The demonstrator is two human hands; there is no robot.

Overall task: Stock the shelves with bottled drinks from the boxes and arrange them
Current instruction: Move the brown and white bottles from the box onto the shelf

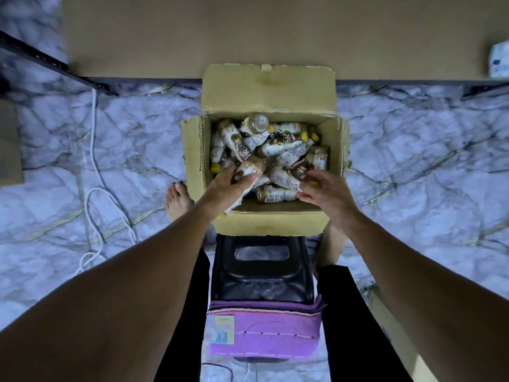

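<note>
You worked in a home-like storeroom: beyond the cardboard box [268, 89] stood a metal-framed shelf [275, 31], marble-patterned floor [132, 139] lay around it, your bare foot [177, 199] beside it.

Left hand [234, 183]: arm extended, fingers curled round a bottle [252, 168]. Right hand [327, 190]: arm extended, fingers loosely spread.

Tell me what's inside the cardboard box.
The cardboard box holds jumbled yellow-capped bottles. The left hand grips one bottle; the right hand touches another. The pile hides the box floor and anything beneath.
</note>
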